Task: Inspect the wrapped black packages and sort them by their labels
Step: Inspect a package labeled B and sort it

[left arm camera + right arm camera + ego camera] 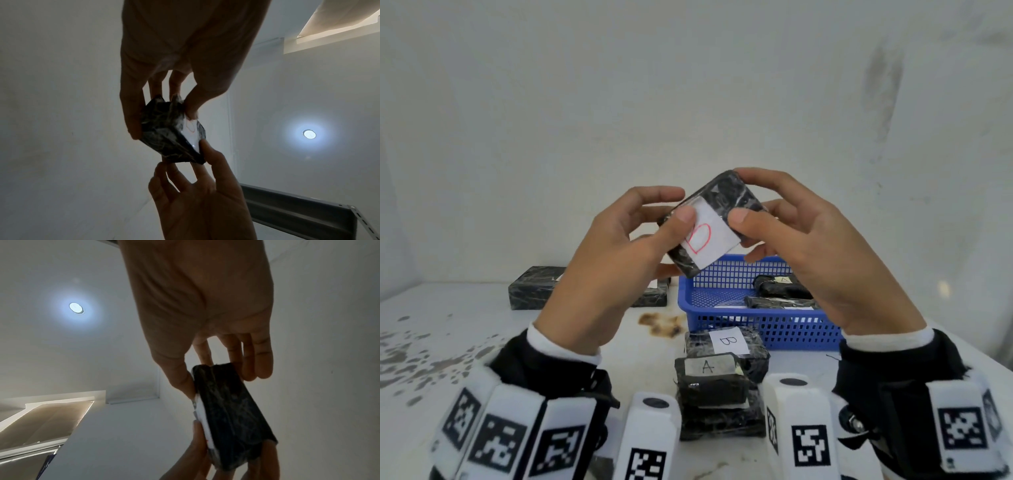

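Plastic-wrapped black package [714, 219] sits tilted in the air between my two hands, above the blue basket [736, 329], my left hand [613, 260] pinching its near-left corner with thumb on the white label [707, 240] and my right hand [815, 246] clamping the right end between thumb and curled fingers [763, 178]. The block is glossy, crinkled and marbled with pale streaks, its paper label bearing a red hand-drawn letter. Below lie a stack of packages [722, 383] labelled A and B on the white, stained tabletop [448, 342], beneath a plain pale wall [619, 102].
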Tool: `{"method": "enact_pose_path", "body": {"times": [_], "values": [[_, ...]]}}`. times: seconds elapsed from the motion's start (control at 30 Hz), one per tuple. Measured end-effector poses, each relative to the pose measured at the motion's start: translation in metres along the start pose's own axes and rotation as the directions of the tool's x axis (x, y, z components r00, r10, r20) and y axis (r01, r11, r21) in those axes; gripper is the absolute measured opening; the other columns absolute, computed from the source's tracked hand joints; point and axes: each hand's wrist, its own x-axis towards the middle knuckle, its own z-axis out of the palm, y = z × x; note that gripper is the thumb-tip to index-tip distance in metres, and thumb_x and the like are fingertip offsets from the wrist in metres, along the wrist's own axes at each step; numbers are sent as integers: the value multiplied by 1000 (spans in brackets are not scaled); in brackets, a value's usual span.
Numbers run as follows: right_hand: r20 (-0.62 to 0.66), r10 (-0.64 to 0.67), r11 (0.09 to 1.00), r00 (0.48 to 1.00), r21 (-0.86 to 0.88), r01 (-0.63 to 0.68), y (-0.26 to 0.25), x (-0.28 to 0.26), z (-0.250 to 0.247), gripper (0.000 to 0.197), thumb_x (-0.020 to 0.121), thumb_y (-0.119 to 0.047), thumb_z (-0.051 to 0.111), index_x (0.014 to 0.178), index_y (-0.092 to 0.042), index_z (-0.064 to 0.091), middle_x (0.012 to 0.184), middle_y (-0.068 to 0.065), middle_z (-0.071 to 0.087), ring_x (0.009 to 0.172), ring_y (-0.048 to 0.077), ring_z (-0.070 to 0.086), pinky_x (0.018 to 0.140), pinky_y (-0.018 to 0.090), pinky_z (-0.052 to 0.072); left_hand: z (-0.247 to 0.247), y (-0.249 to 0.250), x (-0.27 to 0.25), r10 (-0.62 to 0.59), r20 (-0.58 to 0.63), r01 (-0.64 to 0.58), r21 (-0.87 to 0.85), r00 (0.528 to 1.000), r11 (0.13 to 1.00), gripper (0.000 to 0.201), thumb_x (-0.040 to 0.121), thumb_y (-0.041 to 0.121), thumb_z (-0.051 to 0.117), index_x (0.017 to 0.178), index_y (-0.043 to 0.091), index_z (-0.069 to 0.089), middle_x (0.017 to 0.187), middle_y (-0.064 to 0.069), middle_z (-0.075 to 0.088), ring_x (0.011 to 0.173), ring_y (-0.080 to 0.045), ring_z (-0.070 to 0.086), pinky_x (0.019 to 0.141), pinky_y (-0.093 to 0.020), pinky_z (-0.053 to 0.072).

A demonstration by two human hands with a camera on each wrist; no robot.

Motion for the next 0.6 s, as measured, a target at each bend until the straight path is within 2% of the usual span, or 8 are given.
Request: {"method": "enact_pose_path", "body": {"times": [0.07,0.1,0.17,0.23,0.33,0.43,0.53,0.6], "values": [[-7,8,1000,1000,5,-8,0,0,1,37,83,-37,72,119,-41,66,93,1,73,75,9,64,73,28,56,0,-1,0,29,-14,-29,-2,999,1000,28,84,26,64,110,17,66,105,-11,69,75,-12,65,71,-31,60],[-14,8,1000,1000,22,-7,1,1,1,35,84,-34,73,118,-38,66,89,0,73,73,9,64,74,29,55,0,-1,1,32,-29,-32,-5,999,999,34,80,30,66,112,18,65,104,-11,70,77,-14,67,74,-30,60],[-27,7,997,1000,79,-5,2,2,1,34,87,-25,75,119,-30,66,86,3,74,73,14,67,80,33,56,0,-2,2,13,-50,-13,-10,999,1000,51,70,38,68,117,19,61,100,-9,74,84,-19,70,81,-30,56],[-28,16,992,999,122,-13,4,2,1,37,83,-29,79,117,-27,65,92,8,76,77,21,70,85,40,56,-1,-2,2,8,-40,-9,-5,999,1000,51,69,36,68,117,19,61,98,-10,75,87,-22,71,85,-32,56],[-28,30,991,999,134,-26,4,2,0,31,85,-29,75,113,-22,64,94,9,76,75,24,69,78,38,56,0,-2,0,43,-19,-42,15,999,999,45,69,34,68,112,21,66,102,-8,71,82,-19,72,70,-33,61],[-19,30,989,999,147,-27,3,1,-2,25,88,-21,71,111,-20,63,97,8,76,78,26,71,75,36,54,2,1,-1,26,-8,-26,-39,1000,999,39,76,36,62,109,16,68,103,-8,70,81,-19,68,59,-25,56],[-1,39,989,999,144,-38,2,1,-2,38,77,-39,75,110,-22,65,98,9,77,90,31,74,93,45,56,0,2,1,14,-24,-15,-67,1000,998,24,91,25,57,108,13,69,102,-11,72,83,-20,66,62,-24,57],[10,30,990,999,137,-31,2,1,-1,30,80,-38,79,104,-25,66,98,8,78,94,31,74,102,52,51,-2,0,3,-1,-28,0,-50,1000,999,21,93,18,57,108,11,69,100,-10,73,83,-19,67,70,-27,57]]}}
